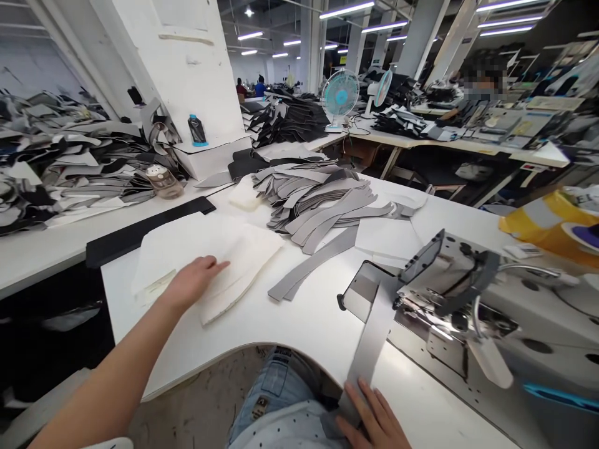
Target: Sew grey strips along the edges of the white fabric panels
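My left hand (199,280) is over a stack of white fabric sheets (180,240) at the left of the table. Its index finger stretches to the right; the other fingers are partly hidden. My right hand (369,415) lies with fingers spread on a long grey fabric strip (372,340) at the table's front edge. The strip's far end reaches the sewing machine (468,312), and its near end lies by my lap. Between my hands, two overlapping grey strips (311,265) lie on the white table (262,321).
A heap of grey strips (322,193) lies at the table's back. Left of the white sheets is a black fabric piece (150,231). A lidded jar (163,181) stands farther back. Yellow tape rolls (543,218) sit at right. A fan (340,96) stands behind.
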`<state>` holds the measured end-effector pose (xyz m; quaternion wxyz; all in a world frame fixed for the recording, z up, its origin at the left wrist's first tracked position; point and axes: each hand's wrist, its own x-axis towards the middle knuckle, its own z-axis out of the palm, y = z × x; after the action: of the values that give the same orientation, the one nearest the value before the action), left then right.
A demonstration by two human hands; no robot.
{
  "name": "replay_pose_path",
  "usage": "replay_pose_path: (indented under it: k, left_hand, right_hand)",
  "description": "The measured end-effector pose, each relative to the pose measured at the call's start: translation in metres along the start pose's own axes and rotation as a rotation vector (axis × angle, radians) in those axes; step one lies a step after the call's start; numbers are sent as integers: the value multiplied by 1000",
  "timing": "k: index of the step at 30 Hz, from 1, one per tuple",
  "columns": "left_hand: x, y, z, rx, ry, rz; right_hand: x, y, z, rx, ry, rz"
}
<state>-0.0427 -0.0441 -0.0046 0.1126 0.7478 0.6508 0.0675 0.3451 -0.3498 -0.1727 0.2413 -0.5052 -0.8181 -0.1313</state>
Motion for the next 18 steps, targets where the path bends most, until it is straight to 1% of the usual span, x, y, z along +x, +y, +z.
replay_pose_path:
  k: [2,4,7,10,12,15,18]
  left_hand:
    - [-4,9,16,55,-79,82]
    - [-7,11,27,132,-81,148]
    - [-11,13,31,224,-97,175]
    - [-15,24,27,230,-125,127]
    - [-17,34,24,217,-118,71]
    - [-17,44,18,204,-60,-11]
    - [-15,52,8,181,-84,-127]
  right_hand:
    - [1,8,-4,-22,-16,-66]
    - [4,15,-8,-32,-22,-119]
    - [9,20,-13,10,-7,-104]
    - [14,22,-18,68,19,-74]
    - [16,23,-21,109,10,-69]
    - [16,26,-28,201,-42,-53]
    - [17,28,-38,319,-90,23]
